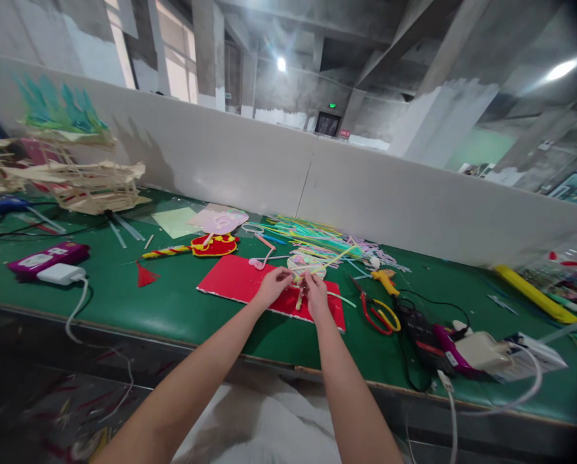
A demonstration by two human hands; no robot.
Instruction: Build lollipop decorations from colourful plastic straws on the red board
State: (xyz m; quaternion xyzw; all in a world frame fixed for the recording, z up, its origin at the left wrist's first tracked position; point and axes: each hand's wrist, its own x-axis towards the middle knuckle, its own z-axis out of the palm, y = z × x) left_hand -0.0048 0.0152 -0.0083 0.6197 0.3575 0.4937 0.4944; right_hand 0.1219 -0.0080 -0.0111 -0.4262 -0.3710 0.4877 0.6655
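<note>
My left hand (273, 287) and my right hand (316, 293) meet above a red board (237, 278). Between their closed fingertips is a round, pale pipe-cleaner craft piece (307, 264) with pinkish and cream patches. A short cream stem (299, 299) hangs below it. Loose yellow and pale green pipe cleaners stick out on the right side, one (341, 298) crossing the board's edge. Fingers cover part of the piece, so the exact grip is hidden. Left of it, a bent pink pipe-cleaner shape (258, 263) rests on the board.
Behind the board lies a heap of coloured pipe cleaners (312, 235). Red-and-yellow scissors (379, 314), a yellow glue gun (385, 281) and corded power strips (455, 351) sit to the right. On the left are a red-and-yellow craft fan (214, 245), a purple power strip (51, 258) and a wooden stick model (85, 183).
</note>
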